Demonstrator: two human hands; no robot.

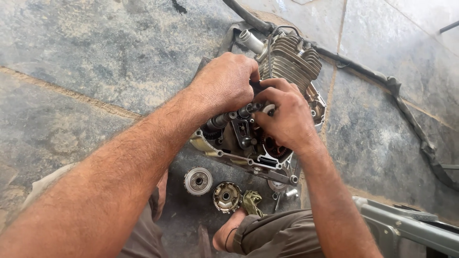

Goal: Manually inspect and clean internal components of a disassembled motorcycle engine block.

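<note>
A small engine (287, 57) with a finned cylinder lies on the stone floor, its side case open and gears (275, 147) showing. Both my hands are over the open case. My left hand (224, 83) is closed around a dark shaft (221, 120) that runs across the case. My right hand (287, 114) grips the other end of the same shaft, fingers curled over it. The part under the fingers is hidden.
Two round clutch parts (198, 180) (226, 196) and a crumpled rag (252, 201) lie on the floor near my knees. Loose bolts (289, 193) sit beside them. A black rubber strip (406, 105) curves along the right. A grey metal frame (406, 227) lies at lower right.
</note>
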